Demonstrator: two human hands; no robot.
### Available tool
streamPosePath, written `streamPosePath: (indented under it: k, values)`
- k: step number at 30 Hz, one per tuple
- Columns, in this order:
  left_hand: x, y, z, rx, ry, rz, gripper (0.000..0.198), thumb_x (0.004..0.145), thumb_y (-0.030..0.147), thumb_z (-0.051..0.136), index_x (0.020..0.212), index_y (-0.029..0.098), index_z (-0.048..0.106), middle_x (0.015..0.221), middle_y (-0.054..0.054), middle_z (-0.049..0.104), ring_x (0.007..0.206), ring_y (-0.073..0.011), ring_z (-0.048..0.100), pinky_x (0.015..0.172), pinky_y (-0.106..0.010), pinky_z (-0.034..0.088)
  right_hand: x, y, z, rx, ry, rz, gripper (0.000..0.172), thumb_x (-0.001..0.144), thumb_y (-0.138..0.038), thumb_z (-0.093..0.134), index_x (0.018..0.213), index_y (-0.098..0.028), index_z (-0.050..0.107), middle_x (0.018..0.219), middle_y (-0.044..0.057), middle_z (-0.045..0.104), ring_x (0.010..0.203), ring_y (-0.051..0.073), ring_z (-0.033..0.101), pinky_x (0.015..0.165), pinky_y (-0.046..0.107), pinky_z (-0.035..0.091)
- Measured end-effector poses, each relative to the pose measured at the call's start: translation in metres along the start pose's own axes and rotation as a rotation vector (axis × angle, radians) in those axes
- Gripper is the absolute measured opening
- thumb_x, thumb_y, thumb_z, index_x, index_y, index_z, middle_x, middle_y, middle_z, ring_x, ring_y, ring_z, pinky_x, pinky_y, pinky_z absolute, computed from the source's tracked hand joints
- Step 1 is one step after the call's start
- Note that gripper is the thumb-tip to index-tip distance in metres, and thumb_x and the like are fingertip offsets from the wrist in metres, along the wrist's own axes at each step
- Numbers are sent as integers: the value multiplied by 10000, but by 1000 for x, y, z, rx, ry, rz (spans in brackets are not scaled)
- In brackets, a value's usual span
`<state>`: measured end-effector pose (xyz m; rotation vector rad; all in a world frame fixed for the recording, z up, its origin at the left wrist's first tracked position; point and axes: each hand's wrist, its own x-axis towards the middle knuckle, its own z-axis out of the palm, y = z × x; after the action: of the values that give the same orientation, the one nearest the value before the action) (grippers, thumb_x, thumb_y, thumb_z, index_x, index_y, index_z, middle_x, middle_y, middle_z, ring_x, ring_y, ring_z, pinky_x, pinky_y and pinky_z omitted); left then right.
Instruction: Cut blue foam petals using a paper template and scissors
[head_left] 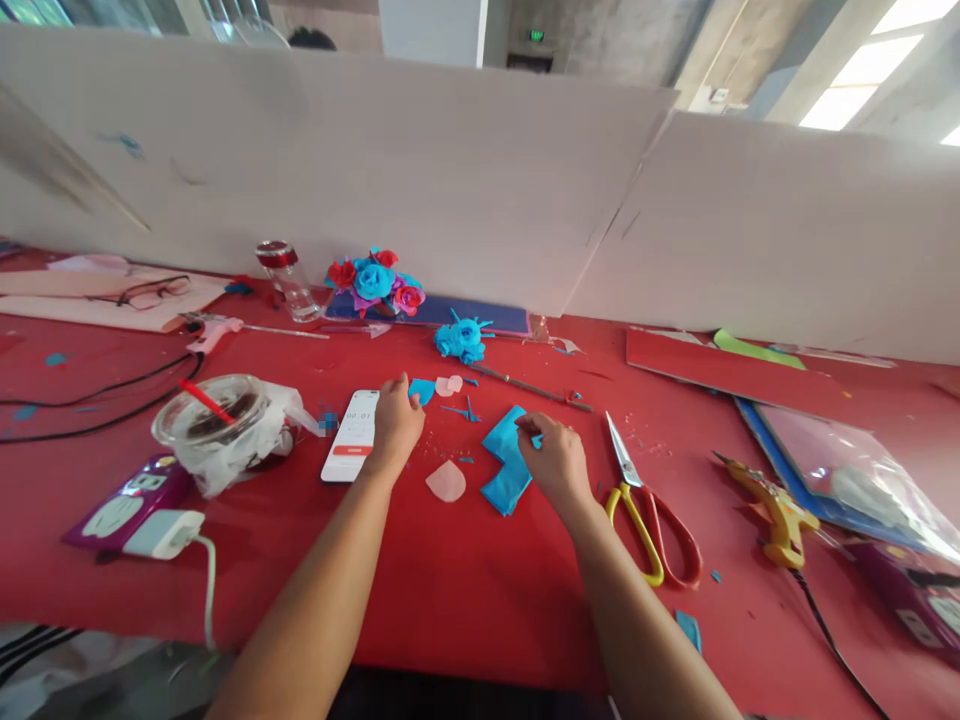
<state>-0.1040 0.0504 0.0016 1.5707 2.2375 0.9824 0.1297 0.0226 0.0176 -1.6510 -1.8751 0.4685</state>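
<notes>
My left hand (397, 425) is curled over the right edge of a phone (352, 440) showing a timer. Its thumb and fingertips close on the near edge of a blue paper petal (423, 390). Pink paper petals (450, 385) lie just beyond, and a larger pink petal (446, 481) is between my hands. My right hand (556, 458) is pinched, with a bit of blue paper showing at its fingertips. Beneath it lies folded blue crepe paper (507, 487). A blue paper flower (461, 338) on a thin stick rests farther back.
Scissors (637, 510) with red and yellow handles lie right of my right hand. Beyond them is a yellow glue gun (780, 515). At left stand a plastic cup (217, 415) and a glass bottle (291, 285). A paper bouquet (375, 282) sits by the white partition (375, 160).
</notes>
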Motion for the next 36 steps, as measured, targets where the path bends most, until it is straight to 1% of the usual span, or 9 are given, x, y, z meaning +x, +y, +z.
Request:
streamPosePath:
  k: [2,6,10,14,18,23,27,32,36]
  values:
    - [-7,4,-9,74,-3,85,330,818,176,497,1116,136,633,1160,-174,597,1041,-272,581,881,-332,421,0,2,0,-48,-21,-15,225,773,-169,535,930,-229,684,923,38,730,901,218,647,798,326,473]
    - [-25,13,-24,25,-445,147,139,678,343,702,733,216,696,870,-69,659,794,-230,614,703,-292,441,3,10,-3,-123,-85,-35,250,744,-135,563,926,-225,708,968,47,731,958,233,629,875,357,445]
    - [-42,21,-27,134,-590,178,242,482,229,798,662,231,636,883,-35,628,755,-202,594,619,-262,391,10,21,-11,-114,-28,-12,273,758,-121,540,943,-222,713,981,51,729,937,222,635,874,361,447]
    - [-45,24,-23,232,-642,231,167,545,165,724,597,219,575,813,-38,630,728,-204,581,590,-275,351,14,32,-20,-132,-46,51,226,763,-152,577,929,-218,714,970,67,724,936,235,637,850,362,451]
    - [-39,25,-20,8,-663,231,33,659,212,628,656,230,600,724,-22,650,706,-197,583,601,-267,378,11,35,-22,-183,-118,86,301,752,-300,656,1038,-208,666,1053,112,683,988,269,617,847,385,438]
    - [-34,27,-16,-316,-451,204,210,731,175,531,851,242,689,1019,-37,691,971,-228,599,793,-291,428,10,30,-15,-341,-190,199,569,654,-456,739,1120,-163,592,1145,189,609,1094,354,548,816,413,425]
    - [-32,23,-13,-300,-399,148,389,715,202,569,1094,247,645,980,-43,685,898,-215,619,736,-282,435,15,32,-13,-304,-285,193,424,663,-459,724,959,-173,622,969,134,668,941,297,608,725,348,432]
    - [-33,14,-12,-148,-654,102,332,565,175,694,891,237,707,715,-15,654,667,-200,603,578,-259,401,19,35,-12,-159,-200,202,295,653,-339,718,906,-207,642,837,59,672,785,234,616,638,294,411]
    - [-32,13,-10,-186,-487,154,275,524,175,757,784,259,725,862,-53,693,806,-242,615,684,-280,437,19,35,-15,180,-96,219,217,636,-262,689,844,-211,650,702,10,650,667,196,592,588,277,416]
